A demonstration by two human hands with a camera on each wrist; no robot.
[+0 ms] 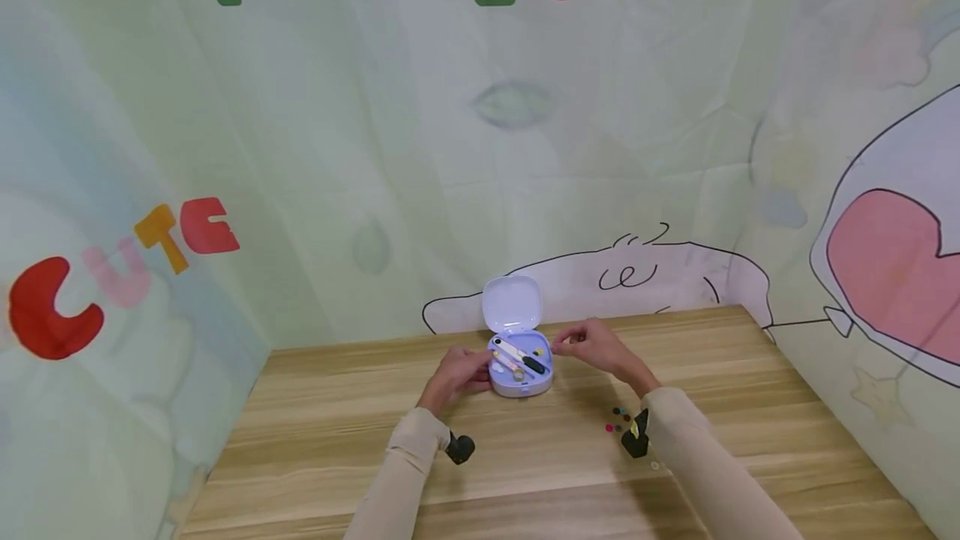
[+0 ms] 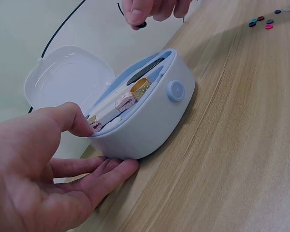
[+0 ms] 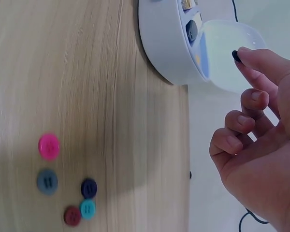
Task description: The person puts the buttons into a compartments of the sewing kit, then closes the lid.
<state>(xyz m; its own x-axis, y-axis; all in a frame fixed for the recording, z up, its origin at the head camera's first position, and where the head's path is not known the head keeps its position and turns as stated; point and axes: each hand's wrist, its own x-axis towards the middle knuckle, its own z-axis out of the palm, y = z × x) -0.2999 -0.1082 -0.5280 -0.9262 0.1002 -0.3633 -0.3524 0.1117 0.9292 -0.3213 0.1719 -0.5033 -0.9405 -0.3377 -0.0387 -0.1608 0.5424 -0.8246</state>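
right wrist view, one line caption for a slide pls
Right hand pinching a dark button beside the open sewing kit.

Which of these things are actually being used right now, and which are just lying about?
In use:
- sewing kit box, lid open, steadied by the left hand
- dark button, pinched by the right hand
- loose buttons on the table

Just there:
- wooden table
- cartoon backdrop cloth
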